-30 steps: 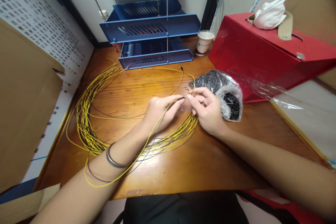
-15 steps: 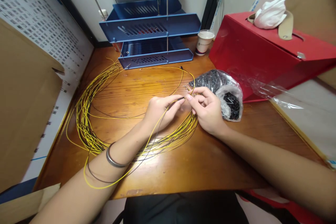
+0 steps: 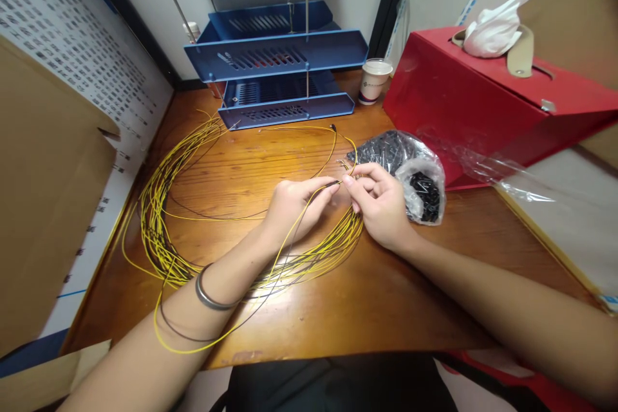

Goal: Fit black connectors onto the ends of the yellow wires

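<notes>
Left hand point(image 3: 294, 206) first: thumb and forefinger are pressed together on a thin yellow wire point(image 3: 290, 237) just short of its end, the other fingers curled under. Right hand point(image 3: 381, 206) meets it fingertip to fingertip, pinching a small black piece point(image 3: 334, 183) at that wire's tip. Whether the piece is fully seated is too small to tell.

The held wire runs back over the left forearm, past a grey metal bangle point(image 3: 210, 295), into a big loose coil of yellow wires point(image 3: 157, 232) lying on the wooden worktop point(image 3: 386, 296). Just above the right hand a cluster of wire ends point(image 3: 344, 164) looks bare, while one end point(image 3: 333, 127) farther back seems to carry a dark tip.

Just right of the hand sits a clear plastic bag of black pieces point(image 3: 420, 183), looking well filled. So it reads as early going: one or two ends look tipped, most of the coil not yet.

Behind stand a blue stacked tray rack point(image 3: 284, 51), a paper cup point(image 3: 374, 80) and a red box point(image 3: 483, 96).
</notes>
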